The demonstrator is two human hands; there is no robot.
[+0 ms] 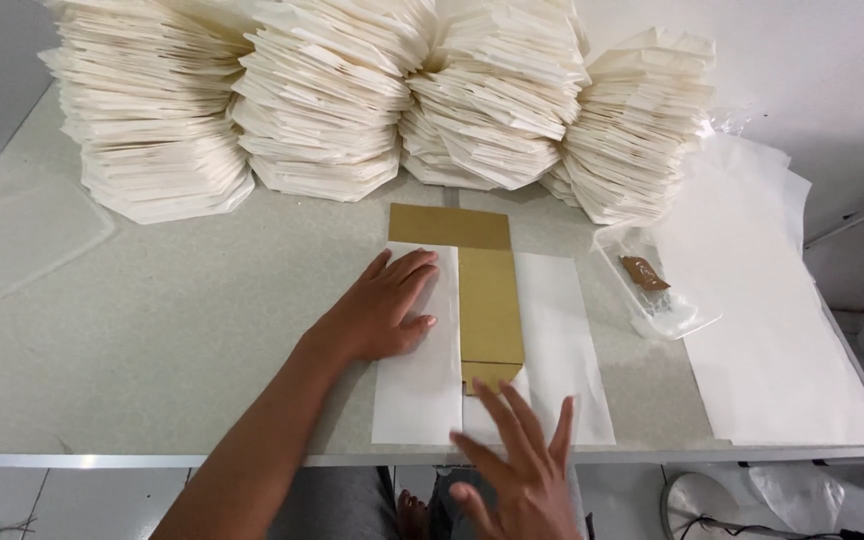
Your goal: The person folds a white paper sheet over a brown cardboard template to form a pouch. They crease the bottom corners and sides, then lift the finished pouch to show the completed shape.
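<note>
A white paper sheet [562, 340] lies on the table near its front edge, with a brown cardboard template [487, 300] on its middle. The sheet's left flap [417, 385] is folded over the template's left side. My left hand [384, 308] presses flat on that flap, fingers spread and pointing to the upper right. My right hand [522, 465] hovers open over the sheet's near edge, just below the cardboard's lower end, holding nothing.
Tall stacks of folded cream paper bags [372, 95] fill the back of the grey table [152, 330]. A pile of white sheets [772, 330] lies at the right, with a small clear plastic tray [652, 290] holding a brown piece beside it.
</note>
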